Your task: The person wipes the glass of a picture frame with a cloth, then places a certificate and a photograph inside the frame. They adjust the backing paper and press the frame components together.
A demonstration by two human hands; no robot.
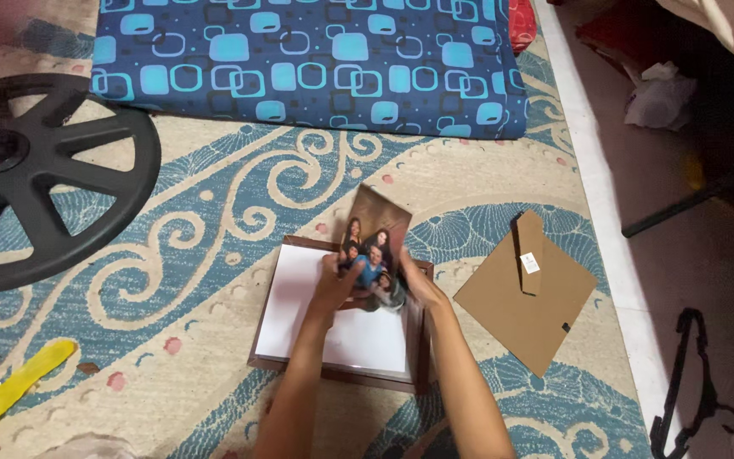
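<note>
Head view: I see both hands, left hand and right hand, pinching a thin, bendy, light photo by its lower edges over the frame, best held at edges.

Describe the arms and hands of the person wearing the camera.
Both forearms are bare, with no sleeves in view. The left hand and right hand wear no gloves. No watch, bracelet or ring can be made out, though the fingers are small and partly hidden.

A patterned rug bears a brown picture frame, cardboard backing, blue mattress and black wheel.
</note>
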